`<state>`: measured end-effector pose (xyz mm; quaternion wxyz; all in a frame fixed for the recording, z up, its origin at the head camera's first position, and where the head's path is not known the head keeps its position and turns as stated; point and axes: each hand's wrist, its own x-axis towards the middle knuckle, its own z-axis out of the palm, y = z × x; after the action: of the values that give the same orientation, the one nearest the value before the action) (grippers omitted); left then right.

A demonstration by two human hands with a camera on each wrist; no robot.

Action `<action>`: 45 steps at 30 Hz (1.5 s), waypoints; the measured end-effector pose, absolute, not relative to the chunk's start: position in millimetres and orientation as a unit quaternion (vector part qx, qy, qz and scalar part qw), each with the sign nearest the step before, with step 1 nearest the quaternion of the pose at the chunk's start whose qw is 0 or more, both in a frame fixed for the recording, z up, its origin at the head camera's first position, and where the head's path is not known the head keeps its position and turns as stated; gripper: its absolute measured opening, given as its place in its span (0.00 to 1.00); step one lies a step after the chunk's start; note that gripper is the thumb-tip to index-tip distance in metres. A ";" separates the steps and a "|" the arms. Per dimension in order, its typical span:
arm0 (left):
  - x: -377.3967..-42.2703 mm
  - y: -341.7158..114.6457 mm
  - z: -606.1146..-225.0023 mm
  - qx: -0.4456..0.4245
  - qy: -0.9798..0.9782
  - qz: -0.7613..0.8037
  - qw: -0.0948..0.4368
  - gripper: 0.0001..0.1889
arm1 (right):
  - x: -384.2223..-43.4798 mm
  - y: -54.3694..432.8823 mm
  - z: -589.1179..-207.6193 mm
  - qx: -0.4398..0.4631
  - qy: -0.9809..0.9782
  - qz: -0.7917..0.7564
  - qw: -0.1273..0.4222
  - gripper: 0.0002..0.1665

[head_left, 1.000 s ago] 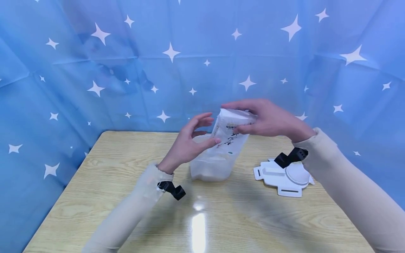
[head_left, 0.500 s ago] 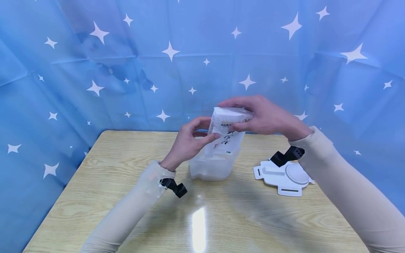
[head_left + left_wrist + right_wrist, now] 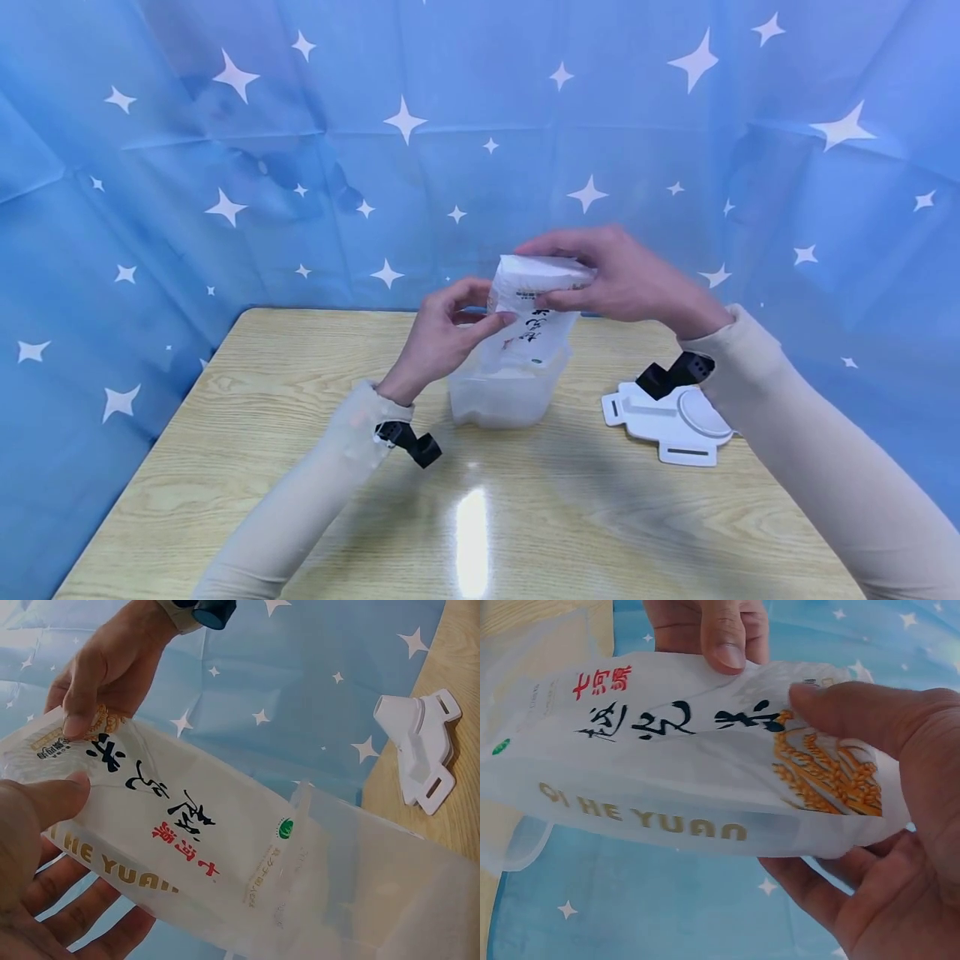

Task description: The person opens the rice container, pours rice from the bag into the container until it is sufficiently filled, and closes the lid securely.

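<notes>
A white rice bag (image 3: 542, 329) with black brushed characters is held tilted, its lower end reaching into a translucent plastic container (image 3: 498, 406) on the table. My right hand (image 3: 626, 279) grips the bag's upper end, thumb across the printed front and fingers behind. Lower down, on the bag's left side, my left hand (image 3: 442, 337) holds it between thumb and fingers. The gold letters and rice-ear print on the bag (image 3: 705, 765) show in the right wrist view. In the left wrist view, the bag's mouth end lies behind the cloudy container wall (image 3: 420, 885).
A white plastic lid (image 3: 663, 422) with slotted side tabs and a round part lies on the wooden table (image 3: 315, 358), right of the container. A blue curtain (image 3: 337, 150) with white stars hangs behind the table.
The bag has shifted slightly left and down into the container, both hands with it. My left hand, loose beside the bag a second ago, now grips its side.
</notes>
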<state>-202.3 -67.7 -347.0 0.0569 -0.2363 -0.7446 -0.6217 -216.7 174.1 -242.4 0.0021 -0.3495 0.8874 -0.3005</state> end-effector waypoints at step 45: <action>-206.6 -85.6 -358.5 -0.200 -0.723 -0.659 0.059 0.18 | -219.4 185.5 -302.1 -0.237 0.849 -0.471 0.043 0.25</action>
<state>-206.6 -85.6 -358.5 0.0595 -0.2001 -0.7229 -0.6587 -219.4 185.5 -302.1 0.0434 -0.2368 0.8487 -0.4709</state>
